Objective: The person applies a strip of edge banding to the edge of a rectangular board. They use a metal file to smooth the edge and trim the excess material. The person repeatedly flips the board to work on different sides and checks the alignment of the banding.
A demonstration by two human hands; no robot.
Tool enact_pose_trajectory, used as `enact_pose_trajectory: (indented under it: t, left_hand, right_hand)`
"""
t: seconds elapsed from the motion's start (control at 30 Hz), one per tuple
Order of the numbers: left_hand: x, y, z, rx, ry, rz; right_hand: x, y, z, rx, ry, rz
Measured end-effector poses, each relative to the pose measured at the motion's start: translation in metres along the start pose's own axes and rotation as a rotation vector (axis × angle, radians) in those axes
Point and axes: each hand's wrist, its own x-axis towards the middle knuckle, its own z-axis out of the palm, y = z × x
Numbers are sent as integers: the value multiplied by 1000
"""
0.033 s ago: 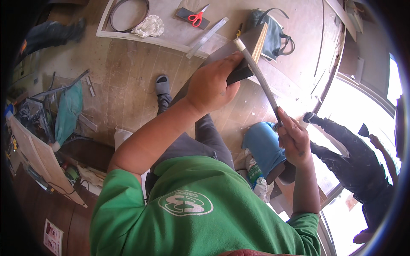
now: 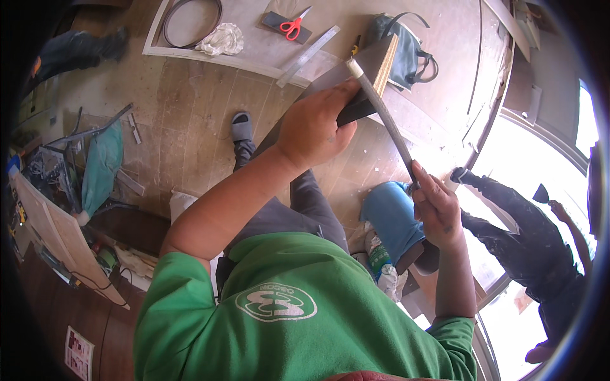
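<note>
My left hand [image 2: 319, 127] is closed around a dark, flat board [image 2: 332, 76]. The board's pale, layered edge faces right and slants upward. In my right hand [image 2: 438, 206] I grip the lower end of a long, narrow file [image 2: 389, 120], grey and rough along its length with a pale tip. It runs up and to the left, crossing in front of the board beside its pale edge and close to my left fingers. Whether the file touches the edge, I cannot tell.
Beyond the board, a pale worktop carries a dark green bag [image 2: 410, 54], red-handled scissors [image 2: 291, 28], a metal ruler [image 2: 309, 56], and a coiled band [image 2: 192, 22]. A blue cylindrical object [image 2: 387, 216] stands at right, near a person in dark clothes [image 2: 540, 241]. Folding metal frames [image 2: 82, 136] lie left.
The file's pale tip has shifted very slightly left. My left hand and the board keep their place.
</note>
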Motion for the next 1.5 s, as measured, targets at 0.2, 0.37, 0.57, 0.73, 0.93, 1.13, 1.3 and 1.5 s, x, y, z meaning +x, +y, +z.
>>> enact_pose_trajectory:
  t: [0.2,0.37,0.57,0.73,0.93,1.13,1.3,1.5]
  left_hand:
    - [1,-1,-2,4,-13,-19]
    - [6,-6,-9,-55,-8,-75]
    - [5,-4,-10,26,-2,-29]
    - [4,-3,-6,7,-4,-44]
    - [0,-5,0,-7,34,48]
    - [-2,-4,-3,8,-2,-7]
    - [-1,-6,-3,10,-3,29]
    - [-7,-5,-7,-5,-15,-16]
  right_hand:
    - [4,-1,0,-19,-15,-48]
    - [28,-3,5,32,-9,-72]
    - [23,-7,-2,-55,-19,-67]
    - [20,-9,-5,-71,-11,-41]
    - [34,-15,-4,-76,-35,-54]
    - [37,-15,0,-36,-29,-42]
    - [47,-21,6,3,-25,-38]
    - [39,-21,5,-31,-55,-32]
